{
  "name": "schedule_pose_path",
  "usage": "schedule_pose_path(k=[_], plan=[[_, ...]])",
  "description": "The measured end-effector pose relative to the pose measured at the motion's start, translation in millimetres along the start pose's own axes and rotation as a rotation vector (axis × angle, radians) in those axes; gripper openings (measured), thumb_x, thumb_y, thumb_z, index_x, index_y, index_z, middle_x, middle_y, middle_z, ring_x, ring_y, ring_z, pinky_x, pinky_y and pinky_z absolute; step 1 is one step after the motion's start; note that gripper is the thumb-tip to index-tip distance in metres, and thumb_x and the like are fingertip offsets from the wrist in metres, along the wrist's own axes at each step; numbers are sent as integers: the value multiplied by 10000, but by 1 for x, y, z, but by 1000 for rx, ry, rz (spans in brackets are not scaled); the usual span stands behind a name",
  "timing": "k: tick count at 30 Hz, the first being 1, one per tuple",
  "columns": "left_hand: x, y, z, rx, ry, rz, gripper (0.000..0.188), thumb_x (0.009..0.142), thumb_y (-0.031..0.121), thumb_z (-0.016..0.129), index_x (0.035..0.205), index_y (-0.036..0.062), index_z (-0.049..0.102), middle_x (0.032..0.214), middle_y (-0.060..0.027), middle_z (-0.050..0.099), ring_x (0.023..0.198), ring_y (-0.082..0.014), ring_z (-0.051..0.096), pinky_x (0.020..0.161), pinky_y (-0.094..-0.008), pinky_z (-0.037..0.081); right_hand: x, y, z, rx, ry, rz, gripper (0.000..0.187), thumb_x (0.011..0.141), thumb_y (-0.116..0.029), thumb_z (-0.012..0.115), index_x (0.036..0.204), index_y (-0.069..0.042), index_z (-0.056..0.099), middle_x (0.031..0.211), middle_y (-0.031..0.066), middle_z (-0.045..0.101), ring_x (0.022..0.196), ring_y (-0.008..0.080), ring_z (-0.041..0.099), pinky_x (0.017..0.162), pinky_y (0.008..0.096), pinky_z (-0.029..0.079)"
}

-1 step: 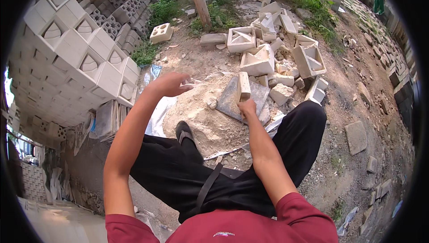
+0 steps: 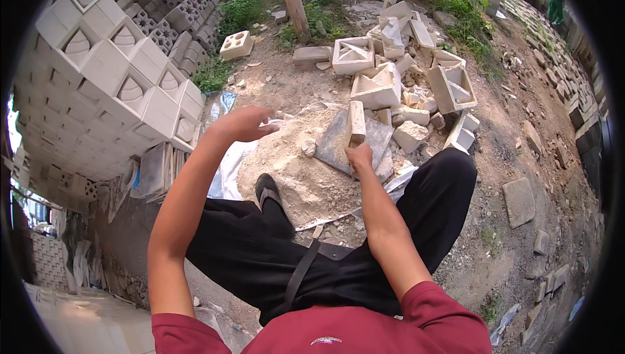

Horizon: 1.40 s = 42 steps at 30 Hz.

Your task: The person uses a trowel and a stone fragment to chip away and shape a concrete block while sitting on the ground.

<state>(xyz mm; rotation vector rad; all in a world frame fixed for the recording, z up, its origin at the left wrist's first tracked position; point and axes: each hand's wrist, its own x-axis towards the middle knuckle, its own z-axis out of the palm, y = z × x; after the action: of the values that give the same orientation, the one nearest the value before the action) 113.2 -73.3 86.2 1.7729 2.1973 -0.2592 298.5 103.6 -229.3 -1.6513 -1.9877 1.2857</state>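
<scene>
My right hand [image 2: 359, 157] is closed around the handle of what looks like a dusty mallet. Its pale, block-shaped head [image 2: 355, 123] is above a flat grey slab [image 2: 333, 140]. Fingers stretched out and apart, my left hand [image 2: 249, 123] hovers with nothing visible in it by the upper left of a heap of crushed, pale rubble and powder [image 2: 293, 170]. The heap lies on a white sheet [image 2: 228, 175], and the slab rests at its right side. My shoe [image 2: 267, 191] stands at the heap's near left edge.
Broken pale blocks [image 2: 377, 86] are piled just beyond the slab. A tall stack of patterned blocks [image 2: 107, 61] rises on the left. A wooden post [image 2: 293, 2] stands at the back, with a four-holed block [image 2: 236, 45] to its left. Green-clad legs [image 2: 555, 9] show far right.
</scene>
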Motion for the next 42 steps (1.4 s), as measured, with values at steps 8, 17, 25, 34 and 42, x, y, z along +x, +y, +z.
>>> schedule_pose_path(k=[8, 17, 25, 34, 42], plan=[[4, 23, 0, -193, 112, 36, 430, 949, 386, 568, 1169, 18, 585, 1015, -182, 667, 966, -335, 638, 838, -412, 505, -38, 17, 4, 78, -163, -128, 559, 664, -363, 732, 1012, 67, 643, 996, 275, 671, 1015, 390, 643, 877, 413, 511], [64, 15, 104, -376, 177, 68, 419, 905, 382, 610, 1166, 54, 613, 1036, -207, 667, 955, -358, 641, 832, -427, 506, -48, 39, 14, 89, -220, 4, 461, 720, -346, 750, 995, -10, 595, 887, 182, 683, 835, 302, 691, 712, 394, 531], [62, -14, 80, -500, 219, 131, 512, 911, 400, 603, 1211, -13, 564, 1095, -228, 643, 1027, -389, 607, 892, -431, 479, -51, 2, 32, 270, -188, 51, 442, 732, -348, 759, 949, 22, 649, 733, 149, 683, 636, 253, 671, 640, 383, 529], [41, -37, 66, -551, 189, -5, 603, 917, 455, 583, 1287, -18, 522, 1169, -255, 615, 1106, -392, 582, 935, -423, 468, -30, -8, 31, 41, -230, 34, 321, 739, -290, 723, 796, 19, 657, 689, 129, 671, 567, 217, 655, 564, 357, 513], [46, -39, 69, -531, 119, 11, 593, 920, 460, 578, 1270, -16, 532, 1165, -257, 619, 1106, -397, 585, 936, -423, 471, -7, 27, 41, -188, -218, 71, 323, 741, -278, 706, 801, 33, 643, 666, 131, 662, 554, 233, 656, 548, 371, 517]])
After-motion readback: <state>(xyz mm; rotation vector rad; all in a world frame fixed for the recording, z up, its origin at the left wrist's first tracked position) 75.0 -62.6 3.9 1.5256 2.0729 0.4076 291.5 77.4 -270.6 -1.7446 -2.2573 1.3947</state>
